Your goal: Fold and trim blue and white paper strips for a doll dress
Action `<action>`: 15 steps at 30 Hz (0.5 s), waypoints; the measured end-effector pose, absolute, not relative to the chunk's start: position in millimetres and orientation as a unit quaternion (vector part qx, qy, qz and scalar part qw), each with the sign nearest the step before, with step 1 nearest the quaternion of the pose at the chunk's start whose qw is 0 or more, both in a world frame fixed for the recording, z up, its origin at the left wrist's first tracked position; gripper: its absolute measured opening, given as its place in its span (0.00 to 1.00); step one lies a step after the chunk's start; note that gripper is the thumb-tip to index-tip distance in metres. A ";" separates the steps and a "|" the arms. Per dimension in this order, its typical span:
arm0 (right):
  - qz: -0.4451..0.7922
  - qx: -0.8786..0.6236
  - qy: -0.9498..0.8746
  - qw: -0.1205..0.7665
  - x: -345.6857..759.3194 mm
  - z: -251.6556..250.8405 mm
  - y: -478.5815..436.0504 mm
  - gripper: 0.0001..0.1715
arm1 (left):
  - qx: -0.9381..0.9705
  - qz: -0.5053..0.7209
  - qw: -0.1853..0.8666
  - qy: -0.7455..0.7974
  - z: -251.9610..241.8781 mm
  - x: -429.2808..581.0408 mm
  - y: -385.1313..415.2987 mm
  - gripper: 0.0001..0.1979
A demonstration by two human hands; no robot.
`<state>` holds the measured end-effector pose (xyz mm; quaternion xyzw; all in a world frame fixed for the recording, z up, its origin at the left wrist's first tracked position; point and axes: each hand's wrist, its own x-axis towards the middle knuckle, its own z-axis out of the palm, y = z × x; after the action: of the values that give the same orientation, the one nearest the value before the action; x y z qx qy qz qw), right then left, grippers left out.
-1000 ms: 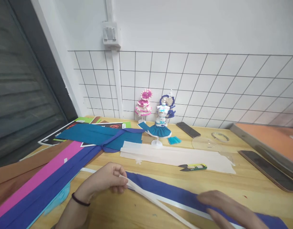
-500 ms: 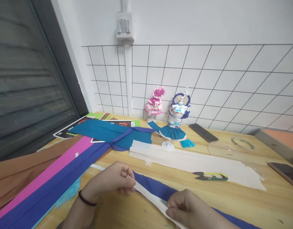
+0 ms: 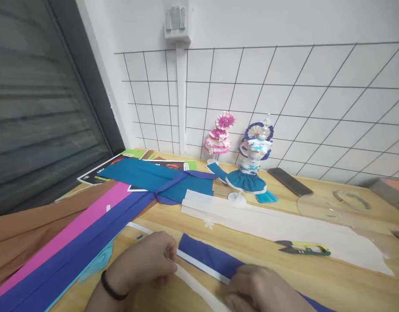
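- Fingers of the left hand (image 3: 154,260) were pinched narrow on the cream strip (image 3: 194,281); those of the right hand (image 3: 261,286) curled over the blue strip (image 3: 209,253), grip hidden, couldn't tell.
- Pale sheet (image 3: 284,221): one o'clock from right hand.
- Blue strip, white-edged: between hands, just beyond the cream.
- Cream strip: four o'clock from left fingertips.
- Snips (image 3: 296,249): right hand's two o'clock.
- Step, judged: lining cream up with white edge; next move seemed to want light, even tension.

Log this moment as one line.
left hand: pinching pale strip | right hand: over blue strip, grip unclear | nearby: snips at edge of pale sheet
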<state>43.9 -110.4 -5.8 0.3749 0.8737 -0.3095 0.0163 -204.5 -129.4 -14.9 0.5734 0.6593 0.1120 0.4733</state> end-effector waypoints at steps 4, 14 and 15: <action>-0.250 0.312 0.914 -0.068 12.7 -7.6 -97.6 0.13 | 0.598 0.096 0.420 0.676 -15.4 -211.3 -131.2 0.04; -0.207 0.279 0.937 -0.023 -85.0 -28.1 -60.3 0.10 | 0.634 0.061 0.443 0.630 -8.0 -210.0 -135.2 0.09; -0.208 0.271 0.940 -0.014 -89.6 -28.1 -59.7 0.10 | 0.641 0.054 0.442 0.625 -5.9 -208.5 -135.7 0.09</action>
<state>-89.6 -59.7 -28.1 0.2714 0.9395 -0.2083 -0.0144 -208.5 -135.7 -5.9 0.6407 0.6253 0.0541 0.4422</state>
